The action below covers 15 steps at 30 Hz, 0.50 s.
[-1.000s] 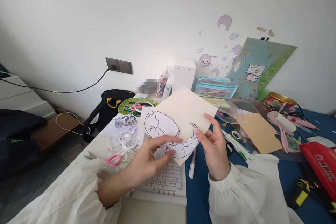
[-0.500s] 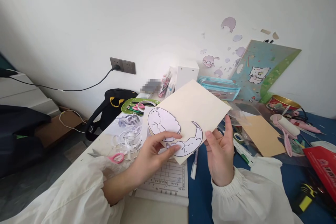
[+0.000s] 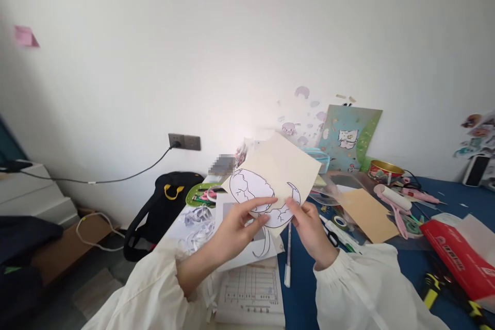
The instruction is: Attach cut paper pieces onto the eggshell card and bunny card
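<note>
A cream card (image 3: 286,160) is held up over the desk by both hands. Against its lower part lie two white paper cutouts with black crack lines: a rounded one (image 3: 247,185) at left and a crescent-shaped one (image 3: 276,216) below right. My left hand (image 3: 243,221) pinches the cutouts and card between thumb and fingers at the lower left. My right hand (image 3: 309,227) grips the crescent and the card's lower right side, thumb in front. Below them lie a white sheet with curved lines (image 3: 240,258) and a printed form (image 3: 249,294).
Paper strips (image 3: 195,227) and a green tray (image 3: 197,193) are at the left. A pen (image 3: 288,263), tan card (image 3: 367,214), pink roller (image 3: 398,206) and red packet (image 3: 456,258) lie on the right. A black bag (image 3: 166,216) stands beside the desk.
The view has shifted, showing more wall. My right hand's raised fingers have closed in around the card and crescent. A sheet with curved lines now shows beneath my hands.
</note>
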Tool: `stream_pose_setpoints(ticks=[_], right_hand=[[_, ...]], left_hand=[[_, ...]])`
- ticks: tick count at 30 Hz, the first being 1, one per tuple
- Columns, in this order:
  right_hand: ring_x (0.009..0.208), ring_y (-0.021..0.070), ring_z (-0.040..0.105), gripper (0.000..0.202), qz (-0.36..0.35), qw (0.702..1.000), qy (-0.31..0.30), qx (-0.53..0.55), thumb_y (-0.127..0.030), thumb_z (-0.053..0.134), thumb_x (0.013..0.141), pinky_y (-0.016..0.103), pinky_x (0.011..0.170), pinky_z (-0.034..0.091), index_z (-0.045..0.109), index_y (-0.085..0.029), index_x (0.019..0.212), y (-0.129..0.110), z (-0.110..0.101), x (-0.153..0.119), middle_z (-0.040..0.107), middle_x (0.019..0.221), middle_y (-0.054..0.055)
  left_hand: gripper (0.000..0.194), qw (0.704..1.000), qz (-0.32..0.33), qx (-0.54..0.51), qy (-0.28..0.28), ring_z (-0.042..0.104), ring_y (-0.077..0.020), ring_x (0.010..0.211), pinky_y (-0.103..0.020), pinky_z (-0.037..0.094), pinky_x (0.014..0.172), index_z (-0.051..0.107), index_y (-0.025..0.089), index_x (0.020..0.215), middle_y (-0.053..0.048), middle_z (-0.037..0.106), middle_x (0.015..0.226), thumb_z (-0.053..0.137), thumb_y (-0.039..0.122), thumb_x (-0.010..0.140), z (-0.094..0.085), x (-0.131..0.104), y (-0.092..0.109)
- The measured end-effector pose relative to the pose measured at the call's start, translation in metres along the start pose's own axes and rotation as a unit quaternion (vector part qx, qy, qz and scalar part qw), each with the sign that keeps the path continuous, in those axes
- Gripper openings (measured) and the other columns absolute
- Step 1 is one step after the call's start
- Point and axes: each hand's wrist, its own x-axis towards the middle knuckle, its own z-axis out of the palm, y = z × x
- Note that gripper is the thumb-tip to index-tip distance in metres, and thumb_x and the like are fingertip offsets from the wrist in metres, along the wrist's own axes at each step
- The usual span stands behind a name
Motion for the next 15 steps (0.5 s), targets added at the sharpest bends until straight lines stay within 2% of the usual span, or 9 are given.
stream_pose_setpoints(ticks=[2, 4, 7, 9, 11, 13, 15], right_hand=[[0.05, 0.0175, 0.059, 0.044, -0.034, 0.999, 0.013, -0.005, -0.055, 0.061, 0.079, 0.03, 0.05, 0.05, 0.064, -0.018, 0.056, -0.017, 0.002, 0.016, 0.063, 0.05, 0.002], [0.042, 0.014, 0.053, 0.048, -0.077, 0.997, 0.026, -0.014, -0.055, 0.061, 0.079, 0.026, 0.044, 0.044, 0.057, -0.018, 0.048, -0.037, 0.006, 0.033, 0.056, 0.043, 0.0], [0.043, 0.0125, 0.051, 0.052, -0.154, 0.984, 0.057, -0.062, -0.055, 0.059, 0.081, 0.024, 0.045, 0.041, 0.051, -0.019, 0.045, -0.068, 0.013, 0.055, 0.052, 0.042, 0.0], [0.041, 0.011, 0.045, 0.055, -0.193, 0.973, 0.084, -0.093, -0.055, 0.057, 0.082, 0.023, 0.042, 0.037, 0.044, -0.02, 0.042, -0.083, 0.019, 0.063, 0.045, 0.04, -0.002], [0.04, 0.0109, 0.043, 0.055, -0.2, 0.97, 0.091, -0.107, -0.055, 0.059, 0.08, 0.024, 0.041, 0.036, 0.041, -0.02, 0.042, -0.09, 0.026, 0.065, 0.041, 0.039, -0.003], [0.05, 0.0158, 0.055, 0.045, -0.193, 0.972, 0.073, -0.115, -0.052, 0.066, 0.075, 0.026, 0.046, 0.044, 0.05, -0.02, 0.048, -0.092, 0.033, 0.062, 0.053, 0.047, 0.0], [0.078, 0.0243, 0.066, 0.028, -0.188, 0.973, 0.049, -0.122, -0.047, 0.072, 0.07, 0.032, 0.065, 0.054, 0.066, -0.02, 0.068, -0.09, 0.04, 0.057, 0.071, 0.075, 0.006]], left_hand=[[0.033, 1.0, 0.023, 0.008, -0.01, 0.056, -0.0126, 0.061, -0.024, 0.045, 0.053, 0.065, 0.025, 0.116, -0.003, 0.072, 0.089, 0.061, 0.034, 0.085, -0.012, 0.014, 0.019], [0.031, 0.998, 0.058, -0.001, 0.007, 0.06, -0.0146, 0.068, -0.025, 0.049, 0.062, 0.066, 0.027, 0.115, -0.002, 0.071, 0.081, 0.061, 0.033, 0.085, -0.024, 0.028, 0.037], [0.023, 0.989, 0.118, -0.05, 0.07, 0.064, -0.0152, 0.079, -0.027, 0.051, 0.075, 0.071, 0.027, 0.105, -0.002, 0.072, 0.083, 0.063, 0.03, 0.084, -0.038, 0.043, 0.058], [0.017, 0.98, 0.14, -0.091, 0.111, 0.064, -0.0151, 0.08, -0.026, 0.052, 0.075, 0.074, 0.026, 0.096, -0.003, 0.073, 0.088, 0.067, 0.029, 0.081, -0.042, 0.047, 0.065], [0.011, 0.97, 0.141, -0.127, 0.152, 0.065, -0.0152, 0.078, -0.025, 0.053, 0.071, 0.076, 0.025, 0.086, -0.003, 0.074, 0.086, 0.071, 0.028, 0.077, -0.042, 0.047, 0.067], [0.008, 0.963, 0.126, -0.143, 0.193, 0.064, -0.0142, 0.071, -0.024, 0.052, 0.066, 0.076, 0.023, 0.079, -0.003, 0.074, 0.076, 0.075, 0.027, 0.072, -0.039, 0.044, 0.065], [0.007, 0.959, 0.111, -0.137, 0.22, 0.061, -0.0124, 0.063, -0.022, 0.05, 0.06, 0.075, 0.021, 0.075, -0.002, 0.072, 0.069, 0.076, 0.025, 0.07, -0.036, 0.043, 0.061]])
